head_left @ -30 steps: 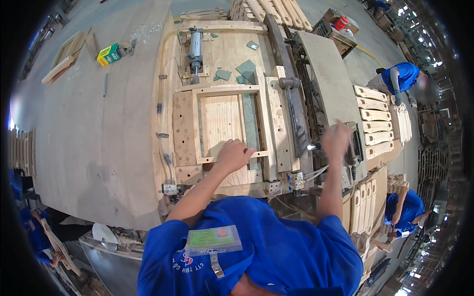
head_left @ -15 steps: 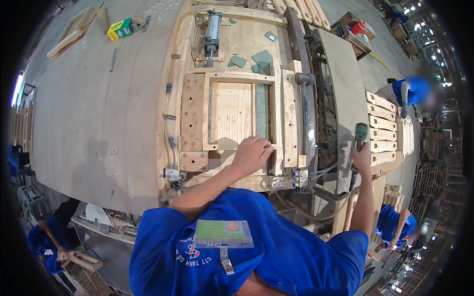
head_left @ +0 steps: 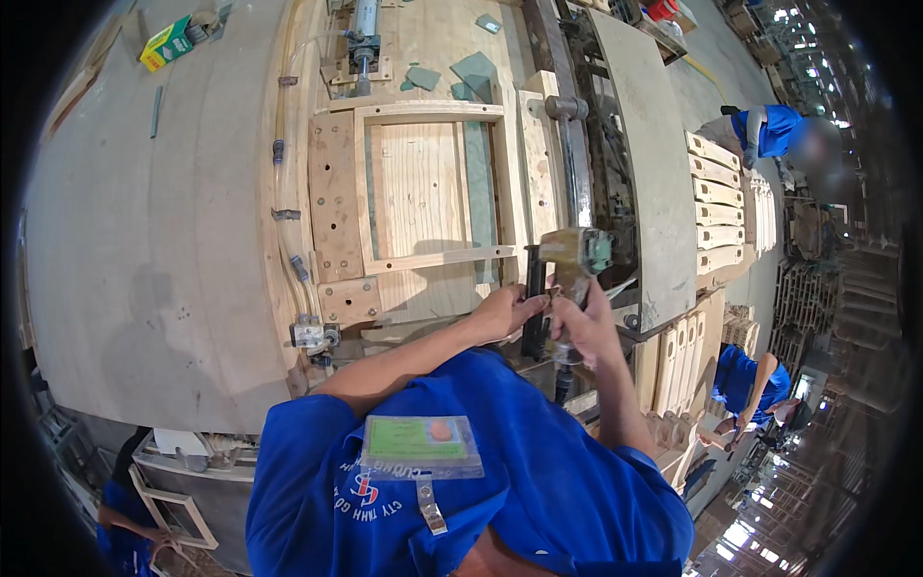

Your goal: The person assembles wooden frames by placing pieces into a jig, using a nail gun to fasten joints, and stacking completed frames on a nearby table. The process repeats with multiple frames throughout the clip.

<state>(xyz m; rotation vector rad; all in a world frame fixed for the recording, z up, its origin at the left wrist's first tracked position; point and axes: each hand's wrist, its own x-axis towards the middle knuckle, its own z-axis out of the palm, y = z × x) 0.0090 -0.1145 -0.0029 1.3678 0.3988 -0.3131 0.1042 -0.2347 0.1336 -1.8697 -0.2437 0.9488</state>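
A pale wooden frame (head_left: 442, 259) lies in a wooden jig, between a screw-studded block (head_left: 336, 207) on its left and another block (head_left: 539, 144) on its right. My right hand (head_left: 588, 327) grips a nail gun (head_left: 569, 252) by the handle, its black magazine upright beside the frame's near right corner. Close against that magazine is my left hand (head_left: 508, 312), its fingers drawn together; whatever lies between them is hidden. A hose fitting (head_left: 563, 383) hangs below the gun's handle.
An air cylinder (head_left: 364, 43) and green scraps (head_left: 475, 69) sit beyond the frame. A dark metal bar (head_left: 577, 173) runs along the jig's right side. Slotted wooden slats (head_left: 719, 212) are stacked at right. A green-yellow box (head_left: 166, 43) stands far left. Co-workers in blue are nearby.
My right hand has brought the nail gun leftward from the right-hand board to the frame's near right corner. My left hand has slid off the frame's corner, toward me and beside the gun.
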